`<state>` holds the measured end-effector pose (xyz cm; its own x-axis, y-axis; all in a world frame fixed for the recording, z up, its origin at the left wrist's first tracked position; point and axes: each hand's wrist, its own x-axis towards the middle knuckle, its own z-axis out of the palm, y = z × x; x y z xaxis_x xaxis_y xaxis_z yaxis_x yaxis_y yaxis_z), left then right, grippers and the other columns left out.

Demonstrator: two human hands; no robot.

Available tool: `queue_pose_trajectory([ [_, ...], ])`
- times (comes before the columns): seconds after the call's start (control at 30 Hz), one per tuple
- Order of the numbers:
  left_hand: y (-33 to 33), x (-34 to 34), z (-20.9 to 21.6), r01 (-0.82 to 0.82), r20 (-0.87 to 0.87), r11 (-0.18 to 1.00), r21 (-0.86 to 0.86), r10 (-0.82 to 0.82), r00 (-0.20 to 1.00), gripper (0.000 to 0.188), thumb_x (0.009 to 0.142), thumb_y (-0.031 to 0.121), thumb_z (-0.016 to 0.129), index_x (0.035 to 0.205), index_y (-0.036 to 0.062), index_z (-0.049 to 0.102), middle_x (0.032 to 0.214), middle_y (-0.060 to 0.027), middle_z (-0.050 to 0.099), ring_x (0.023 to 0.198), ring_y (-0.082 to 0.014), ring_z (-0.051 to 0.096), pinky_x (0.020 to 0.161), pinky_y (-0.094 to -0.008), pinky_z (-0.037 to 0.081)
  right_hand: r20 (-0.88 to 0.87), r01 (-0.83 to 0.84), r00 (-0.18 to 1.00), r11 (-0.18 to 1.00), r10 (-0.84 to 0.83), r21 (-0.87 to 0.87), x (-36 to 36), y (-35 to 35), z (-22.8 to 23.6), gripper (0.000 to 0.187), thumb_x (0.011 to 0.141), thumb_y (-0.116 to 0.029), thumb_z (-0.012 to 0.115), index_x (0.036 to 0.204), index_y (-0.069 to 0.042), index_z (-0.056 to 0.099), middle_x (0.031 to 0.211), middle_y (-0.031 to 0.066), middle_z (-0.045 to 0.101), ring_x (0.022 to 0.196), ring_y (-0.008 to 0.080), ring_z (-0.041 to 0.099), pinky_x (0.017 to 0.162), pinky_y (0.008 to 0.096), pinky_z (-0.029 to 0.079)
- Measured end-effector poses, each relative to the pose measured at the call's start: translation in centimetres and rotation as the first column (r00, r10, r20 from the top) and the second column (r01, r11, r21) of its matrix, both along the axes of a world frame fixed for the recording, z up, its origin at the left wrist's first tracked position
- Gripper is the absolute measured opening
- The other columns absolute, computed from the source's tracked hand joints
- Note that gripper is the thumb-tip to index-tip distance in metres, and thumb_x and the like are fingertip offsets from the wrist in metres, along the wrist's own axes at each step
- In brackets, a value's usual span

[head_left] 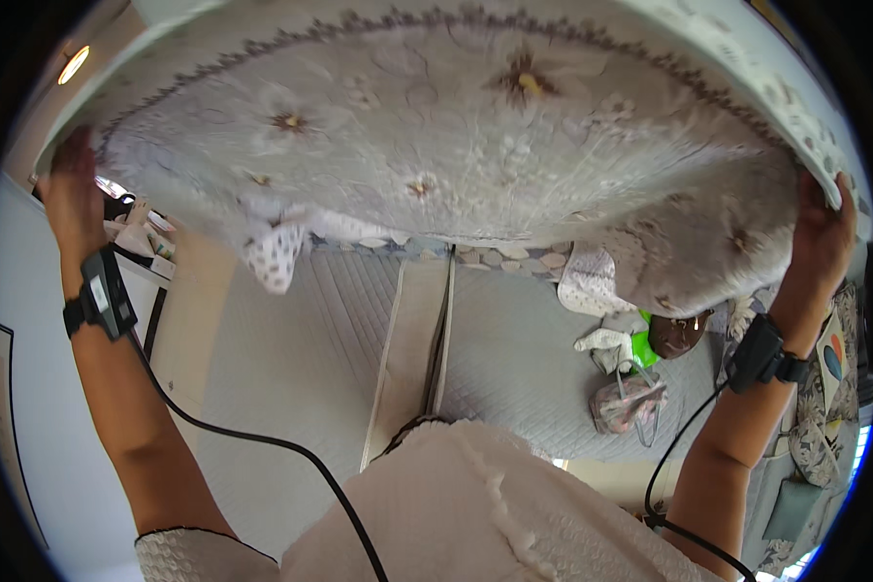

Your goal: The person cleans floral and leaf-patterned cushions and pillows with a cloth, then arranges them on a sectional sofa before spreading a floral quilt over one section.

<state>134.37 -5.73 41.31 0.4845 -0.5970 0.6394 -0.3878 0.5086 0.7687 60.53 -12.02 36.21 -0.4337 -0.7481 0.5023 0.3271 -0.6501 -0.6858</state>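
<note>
A large pale floral cloth (pixel 388 145) with a dark scalloped border line is spread wide and held up in front of me, sagging in the middle. My left hand (pixel 73 194) is closed on its left edge, the fingers partly hidden by the fabric. On the opposite side, my right hand (pixel 824 233) grips the cloth's right edge between thumb and fingers. Lower folds with a spotted white side hang over the far ends of two grey quilted surfaces (pixel 291 359).
A beige strip with a dark gap (pixel 407 359) runs between the quilted surfaces. On the right lie a see-through handbag (pixel 626 403), a bright green item (pixel 643 341) and a brown bag (pixel 676 335). Patterned cushions (pixel 815 451) stand far right. Cables run from both wrist devices.
</note>
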Motion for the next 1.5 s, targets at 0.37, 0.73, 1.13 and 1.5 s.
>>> queue_pose_trajectory([
  [0.37, 7.6, 0.3, -5.9, -0.025, -0.198, 0.999, -0.021, 0.02, 0.98, 0.02, 0.091, 0.015, 0.046, 0.106, 0.0015, 0.049, 0.103, -0.0087, 0.058, 0.092, -0.0178, 0.058, 0.082, -0.0296, 0.048, 0.332, -0.213, 0.937, 0.928, 0.106, 0.304, -0.9, 1.8, -7.2, 0.035, 0.068, 0.003, 0.035, 0.1, 0.011, 0.048, 0.109, 0.025, 0.054, 0.1, 0.0333, 0.056, 0.09, 0.0464, 0.046],
  [0.73, 9.2, 1.3, -13.0, -0.116, -0.039, 0.993, -0.026, 0.115, 0.993, 0.027, 0.091, 0.024, 0.046, 0.11, 0.0036, 0.047, 0.105, -0.0107, 0.056, 0.087, -0.0198, 0.058, 0.075, -0.0304, 0.048, 0.321, -0.247, 0.935, 0.923, 0.148, 0.294, 2.4, 13.6, -9.8, 0.038, 0.076, -0.027, 0.045, 0.096, 0.003, 0.058, 0.096, 0.0199, 0.062, 0.086, 0.0315, 0.061, 0.083, 0.042, 0.046],
  [1.13, -14.0, 6.4, -14.6, 0.102, -0.077, 0.993, -0.055, -0.106, 0.991, 0.038, 0.09, 0.026, 0.047, 0.12, 0.0033, 0.039, 0.114, -0.0139, 0.05, 0.096, -0.0236, 0.055, 0.083, -0.0321, 0.046, -0.036, 0.338, 0.935, 0.859, -0.352, 0.383, 9.6, 4.4, -16.8, 0.032, 0.088, -0.027, 0.051, 0.11, -0.004, 0.054, 0.105, 0.0055, 0.059, 0.097, 0.0141, 0.056, 0.085, 0.0283, 0.044],
  [1.5, -44.3, 8.0, -15.1, -0.234, 0.133, 0.97, 0.072, 0.223, 0.966, 0.066, 0.089, 0.04, 0.046, 0.137, 0.0017, 0.02, 0.138, -0.0198, 0.028, 0.125, -0.0297, 0.033, 0.103, -0.037, 0.025, -0.768, 0.71, 0.515, 0.692, -0.381, 0.133, 11.1, -23.4, -9.2, 0.041, 0.088, -0.037, 0.049, 0.109, -0.003, 0.056, 0.096, 0.0092, 0.059, 0.084, 0.017, 0.053, 0.078, 0.0282, 0.041],
])
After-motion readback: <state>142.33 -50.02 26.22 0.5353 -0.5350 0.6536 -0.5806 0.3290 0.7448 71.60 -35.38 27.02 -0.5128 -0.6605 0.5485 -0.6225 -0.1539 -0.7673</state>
